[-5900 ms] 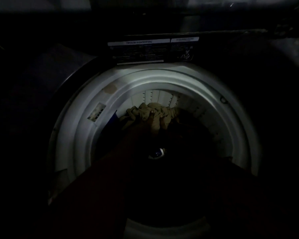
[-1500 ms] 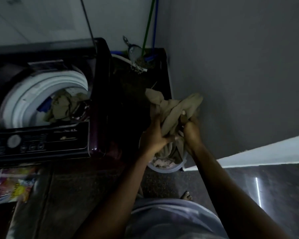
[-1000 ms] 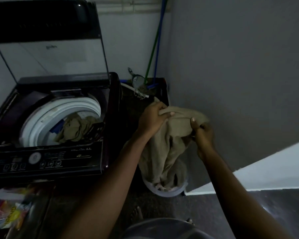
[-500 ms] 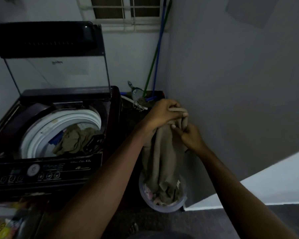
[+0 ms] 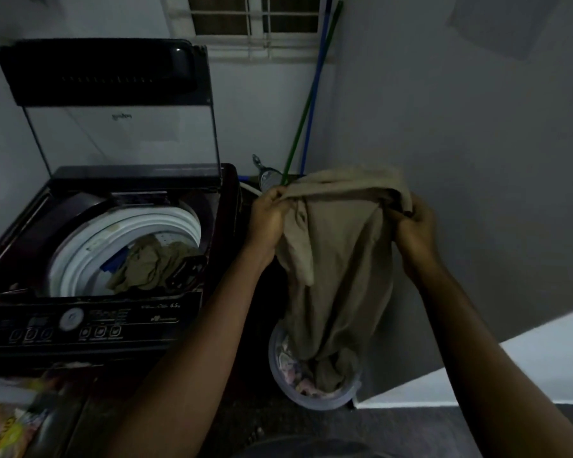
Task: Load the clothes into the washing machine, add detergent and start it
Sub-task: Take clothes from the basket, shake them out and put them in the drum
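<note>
Right of the washing machine (image 5: 113,322), the left hand (image 5: 268,219) and the right hand (image 5: 414,226) each pinch the top edge of a tan garment (image 5: 341,259) with curled fingers. Half a second ago the hands were bunched together. Now they are drawn apart, and the cloth is stretched wide between them. Its lower end trails into the bucket (image 5: 325,404) beside the machine. More tan clothes (image 5: 149,262) lie in the drum under the raised lid (image 5: 113,94).
</note>
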Motion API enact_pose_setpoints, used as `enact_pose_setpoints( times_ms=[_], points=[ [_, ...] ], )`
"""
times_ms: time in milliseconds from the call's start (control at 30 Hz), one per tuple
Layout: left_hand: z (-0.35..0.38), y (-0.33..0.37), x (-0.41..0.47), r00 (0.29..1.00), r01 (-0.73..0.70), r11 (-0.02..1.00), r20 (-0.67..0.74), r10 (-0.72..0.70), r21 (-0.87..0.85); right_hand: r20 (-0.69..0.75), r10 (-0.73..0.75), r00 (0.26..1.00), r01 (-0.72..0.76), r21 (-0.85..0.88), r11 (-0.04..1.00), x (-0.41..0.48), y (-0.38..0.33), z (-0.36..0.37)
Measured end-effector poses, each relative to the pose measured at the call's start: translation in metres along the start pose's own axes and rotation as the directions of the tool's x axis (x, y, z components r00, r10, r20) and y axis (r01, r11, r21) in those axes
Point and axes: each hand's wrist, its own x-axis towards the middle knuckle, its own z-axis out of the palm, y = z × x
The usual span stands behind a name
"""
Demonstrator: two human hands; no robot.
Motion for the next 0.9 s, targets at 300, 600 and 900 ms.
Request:
enact_pose_setpoints(
  times_ms=[300,600,900],
  points=[
    [0.037,-0.029,-0.011,0.956,-0.191,0.91,0.279,0.088,0.367,0.184,-0.079,0.98,0.079,0.007,0.997,-0.006,-0.045,0.058],
    [0.045,0.036,0.015,0.946,-0.306,0.913,-0.017,0.322,0.271,0.356,0.025,0.934,0.09,-0.302,0.949,-0.019,0.02,0.002],
    [0.029,0.045,0.01,0.941,-0.285,0.936,-0.125,0.315,0.208,0.19,-0.047,0.981,0.1,-0.285,0.953,-0.027,0.073,0.042]
  ],
)
